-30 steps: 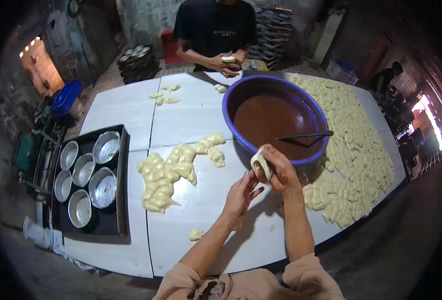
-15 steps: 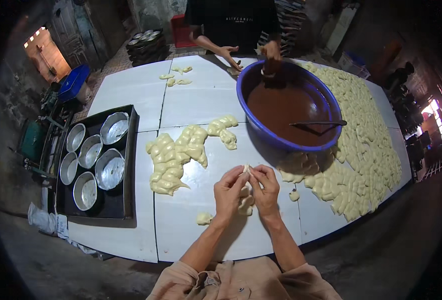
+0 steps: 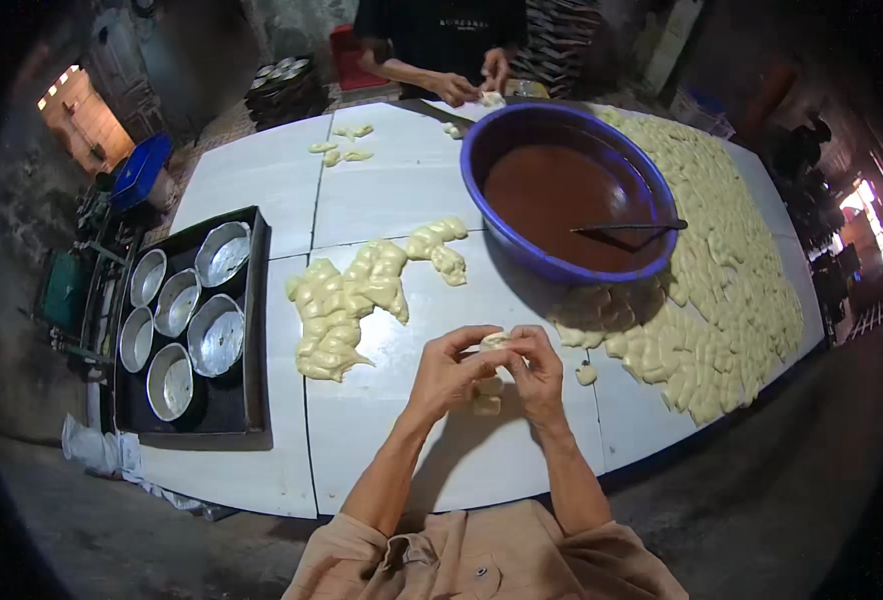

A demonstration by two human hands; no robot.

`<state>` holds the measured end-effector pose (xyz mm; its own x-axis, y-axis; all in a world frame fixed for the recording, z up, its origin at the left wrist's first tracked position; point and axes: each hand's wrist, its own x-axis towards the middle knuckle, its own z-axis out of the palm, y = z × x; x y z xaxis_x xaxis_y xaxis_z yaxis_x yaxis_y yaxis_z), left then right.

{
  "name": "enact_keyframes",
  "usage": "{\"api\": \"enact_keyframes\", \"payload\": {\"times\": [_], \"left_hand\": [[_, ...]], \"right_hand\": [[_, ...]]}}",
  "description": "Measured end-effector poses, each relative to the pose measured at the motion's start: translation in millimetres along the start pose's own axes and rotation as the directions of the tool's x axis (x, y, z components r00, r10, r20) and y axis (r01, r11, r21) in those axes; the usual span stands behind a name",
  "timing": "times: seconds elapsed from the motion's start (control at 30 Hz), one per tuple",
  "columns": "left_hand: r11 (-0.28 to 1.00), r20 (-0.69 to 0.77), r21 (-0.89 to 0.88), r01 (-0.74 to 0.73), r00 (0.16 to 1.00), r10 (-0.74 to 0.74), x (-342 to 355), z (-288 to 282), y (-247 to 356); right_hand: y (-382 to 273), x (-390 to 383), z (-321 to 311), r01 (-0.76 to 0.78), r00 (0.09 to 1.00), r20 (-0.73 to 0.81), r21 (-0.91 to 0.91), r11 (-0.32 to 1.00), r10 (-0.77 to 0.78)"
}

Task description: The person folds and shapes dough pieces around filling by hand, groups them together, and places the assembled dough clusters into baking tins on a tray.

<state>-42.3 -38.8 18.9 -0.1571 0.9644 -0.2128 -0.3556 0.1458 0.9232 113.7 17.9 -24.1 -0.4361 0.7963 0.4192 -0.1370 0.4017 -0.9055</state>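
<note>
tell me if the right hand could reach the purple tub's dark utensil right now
Probably not just now: the right hand is holding dough, though nothing seems to block the dark utensil.

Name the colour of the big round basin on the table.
The basin is blue-purple, seen best in the current head view.

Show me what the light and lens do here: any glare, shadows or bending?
Head view: the white table curves along its near edge, and the corners go black; head view: an opening at far right glares near white; head view: shadows lie beside the purple bowl and between the forearms, and dough between the left hand and right hand shows little detail.
</note>
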Motion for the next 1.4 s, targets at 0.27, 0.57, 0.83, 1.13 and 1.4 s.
{"api": "enact_keyframes", "payload": {"times": [0.27, 0.57, 0.83, 1.13, 1.4], "left_hand": [[0.991, -0.013, 0.099, -0.087, 0.996, 0.089, -8, 5, -11], [0.954, 0.014, 0.300, 0.004, 1.000, -0.009, -4, -6, -25], [0.618, -0.135, 0.786, 0.014, 0.979, 0.150, -6, -29, -40], [0.843, -0.105, 0.513, 0.164, 0.986, -0.128, -17, -25, -55], [0.425, -0.136, 0.901, 0.090, 0.988, 0.079, -91, -89, -10]], "right_hand": [[-3, -5, 23, -0.043, 0.961, -0.277, -0.120, 0.992, 0.008], [-44, -9, 0, 0.101, 0.991, -0.029, -0.464, 0.880, -0.128], [16, -32, -17, -0.630, 0.777, -0.221, -0.271, 0.728, 0.590], [0, -34, -12, -0.431, 0.871, -0.164, -0.707, 0.560, 0.464], [-27, -53, -15, -0.474, 0.873, -0.284, -0.301, 0.828, 0.397]]}}
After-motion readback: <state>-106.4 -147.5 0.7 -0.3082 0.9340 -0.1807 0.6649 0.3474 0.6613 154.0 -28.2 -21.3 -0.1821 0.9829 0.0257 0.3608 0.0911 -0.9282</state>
